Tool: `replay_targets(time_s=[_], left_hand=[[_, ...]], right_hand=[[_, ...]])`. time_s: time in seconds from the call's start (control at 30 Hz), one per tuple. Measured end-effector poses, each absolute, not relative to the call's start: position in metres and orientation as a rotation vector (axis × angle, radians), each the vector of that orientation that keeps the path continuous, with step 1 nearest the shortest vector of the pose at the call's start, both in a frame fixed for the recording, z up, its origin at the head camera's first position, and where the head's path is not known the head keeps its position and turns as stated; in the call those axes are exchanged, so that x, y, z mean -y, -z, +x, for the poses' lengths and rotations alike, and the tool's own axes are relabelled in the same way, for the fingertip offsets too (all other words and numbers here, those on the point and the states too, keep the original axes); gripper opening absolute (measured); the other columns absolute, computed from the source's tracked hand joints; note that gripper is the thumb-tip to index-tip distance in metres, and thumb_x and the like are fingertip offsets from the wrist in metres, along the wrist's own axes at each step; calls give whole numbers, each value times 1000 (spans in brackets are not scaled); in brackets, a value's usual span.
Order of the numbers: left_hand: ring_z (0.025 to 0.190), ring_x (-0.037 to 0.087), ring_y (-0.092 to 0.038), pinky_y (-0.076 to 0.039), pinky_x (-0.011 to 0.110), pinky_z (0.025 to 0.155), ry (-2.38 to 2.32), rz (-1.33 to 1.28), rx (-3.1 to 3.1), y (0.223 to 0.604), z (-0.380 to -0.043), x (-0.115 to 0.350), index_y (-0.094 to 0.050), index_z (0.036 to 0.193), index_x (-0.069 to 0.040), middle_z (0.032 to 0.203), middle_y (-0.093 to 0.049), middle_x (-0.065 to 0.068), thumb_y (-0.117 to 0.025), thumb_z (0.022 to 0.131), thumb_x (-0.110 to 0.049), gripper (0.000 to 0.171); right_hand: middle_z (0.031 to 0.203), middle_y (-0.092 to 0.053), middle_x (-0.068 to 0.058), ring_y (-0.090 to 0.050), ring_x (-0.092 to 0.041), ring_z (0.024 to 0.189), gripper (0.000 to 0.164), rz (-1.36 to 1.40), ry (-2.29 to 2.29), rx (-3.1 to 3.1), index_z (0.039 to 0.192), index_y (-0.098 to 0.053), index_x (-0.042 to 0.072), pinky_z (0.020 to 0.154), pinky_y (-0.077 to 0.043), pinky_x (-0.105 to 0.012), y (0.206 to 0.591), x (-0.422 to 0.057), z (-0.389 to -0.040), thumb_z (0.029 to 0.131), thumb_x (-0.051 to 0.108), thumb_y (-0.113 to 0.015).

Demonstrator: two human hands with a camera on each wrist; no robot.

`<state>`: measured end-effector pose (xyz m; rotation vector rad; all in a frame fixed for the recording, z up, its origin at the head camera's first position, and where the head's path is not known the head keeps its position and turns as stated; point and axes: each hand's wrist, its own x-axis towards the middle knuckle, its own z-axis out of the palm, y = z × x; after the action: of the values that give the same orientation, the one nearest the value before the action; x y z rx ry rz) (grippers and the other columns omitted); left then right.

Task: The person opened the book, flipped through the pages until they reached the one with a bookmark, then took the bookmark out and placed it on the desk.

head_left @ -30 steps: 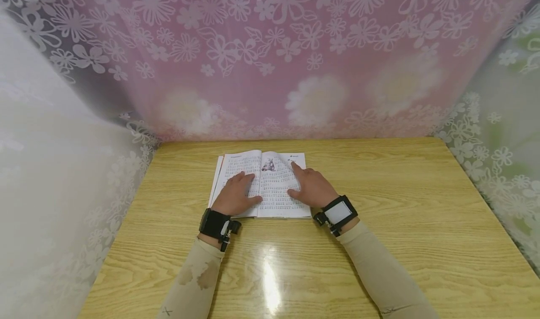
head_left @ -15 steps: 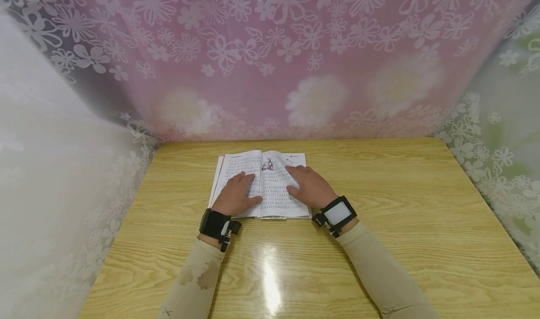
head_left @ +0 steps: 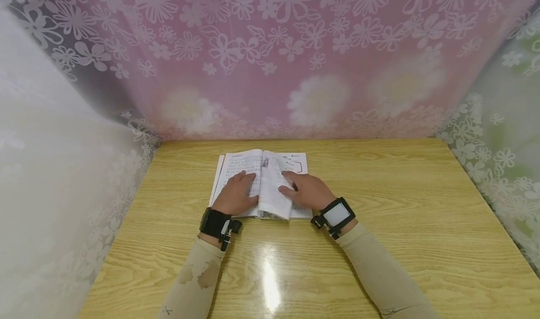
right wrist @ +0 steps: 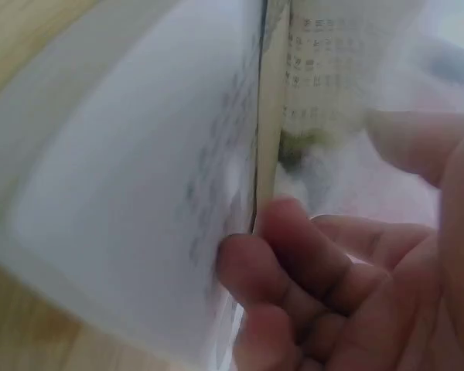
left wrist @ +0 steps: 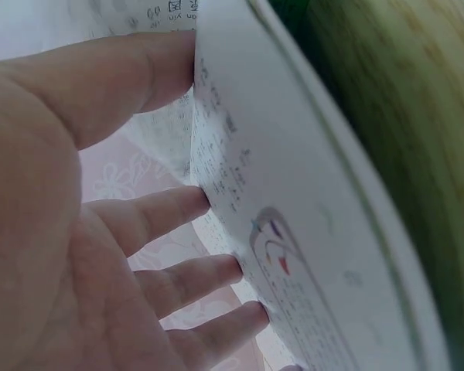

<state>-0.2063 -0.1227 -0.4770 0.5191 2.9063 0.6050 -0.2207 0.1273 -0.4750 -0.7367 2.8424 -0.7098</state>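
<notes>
The left hand (head_left: 235, 195) sets loose, spread fingers on the left page (head_left: 243, 163), grasping nothing. The right hand (head_left: 313, 191) curls its fingers at one raised leaf (head_left: 274, 199); whether it pinches it, I cannot tell. Two black wristbands (head_left: 217, 224), two beige sleeves (head_left: 377, 267). One open book (head_left: 301, 157) lies on one wooden table (head_left: 379, 192).

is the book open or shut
Open: the white paper book lies spread on the yellow wood-grain table, printed pages showing left and right.
</notes>
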Motion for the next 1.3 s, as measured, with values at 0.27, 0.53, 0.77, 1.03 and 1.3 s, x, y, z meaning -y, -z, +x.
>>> replay_targets(time_s=[0.27, 0.53, 0.77, 1.03, 1.3], left_hand=[[133, 32, -37, -27, 46, 108, -904, 461, -2899, 473, -209, 119, -57, 134, -5, 135, -53, 14, -31, 105, -46, 56], [139, 31, -26, -28, 46, 107, -769, 481, -2825, 464, -205, 118, -39, 146, -3, 146, -40, 15, -54, 86, -67, 90], [125, 28, -45, -39, 40, 98, -829, 419, -2827, 465, -206, 120, -25, 151, -1, 143, -40, 16, -63, 91, -45, 84], [97, 24, -56, -48, 35, 76, -1040, 359, -2786, 462, -208, 121, 6, 156, -12, 141, -37, 18, -62, 90, -29, 96], [140, 45, -10, -47, 43, 76, -1029, 504, -2900, 461, -205, 126, -23, 156, -21, 155, 9, 24, -52, 83, 0, 81]], right_hand=[[97, -61, 10, -58, -5, 81, 55, -866, 912, -2662, 140, -44, 20, 69, -48, -26, 471, -115, -213, 98, 55, -44], [139, -48, 3, -43, -12, 128, 65, -1050, 791, -2612, 149, -37, 23, 101, -38, -34, 468, -109, -205, 96, 59, -44], [96, -55, 4, -51, -12, 83, 36, -978, 731, -2864, 111, -60, 12, 74, -43, -27, 471, -111, -208, 94, 44, -57], [104, -54, -1, -47, -15, 87, 36, -1038, 603, -2891, 119, -65, 13, 76, -40, -29, 477, -112, -208, 92, 37, -61], [110, -52, -2, -47, -15, 91, 35, -1098, 692, -2874, 122, -64, 13, 77, -41, -30, 479, -114, -208, 93, 33, -60]])
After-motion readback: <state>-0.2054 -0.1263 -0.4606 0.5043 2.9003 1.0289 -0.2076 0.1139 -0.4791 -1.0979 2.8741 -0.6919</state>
